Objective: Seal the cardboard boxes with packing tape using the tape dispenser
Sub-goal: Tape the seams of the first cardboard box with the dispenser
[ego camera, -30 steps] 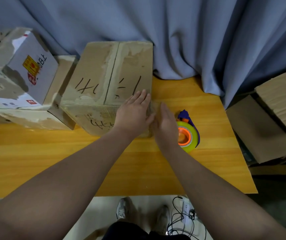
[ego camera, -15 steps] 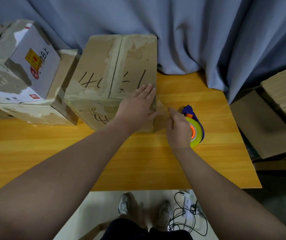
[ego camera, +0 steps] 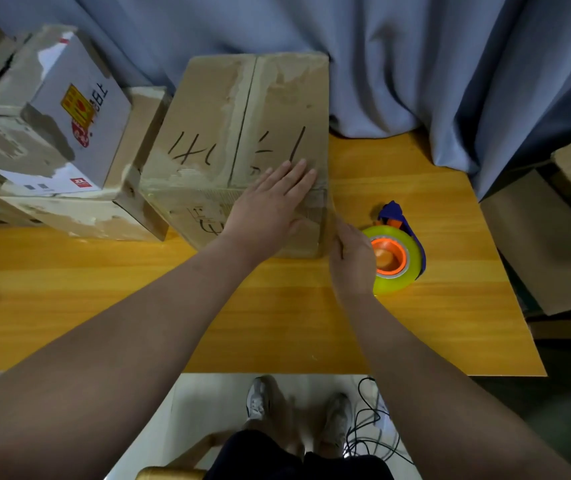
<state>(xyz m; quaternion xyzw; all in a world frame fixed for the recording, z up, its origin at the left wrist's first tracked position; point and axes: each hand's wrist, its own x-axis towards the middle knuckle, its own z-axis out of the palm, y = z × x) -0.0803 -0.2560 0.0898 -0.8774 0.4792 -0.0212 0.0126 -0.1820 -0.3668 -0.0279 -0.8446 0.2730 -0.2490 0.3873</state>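
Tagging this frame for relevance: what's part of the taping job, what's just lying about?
Job: marked cardboard box; left hand flat on its near top edge; right hand at its right corner; tape dispenser on the table beside it.
Lying about: stacked boxes at left, untouched; flat cardboard at right; blue curtain; floor cables.

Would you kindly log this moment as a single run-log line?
left hand: flat on cardboard box, near top edge | right hand: at box's right corner, grip unclear | tape dispenser: on table beside right hand
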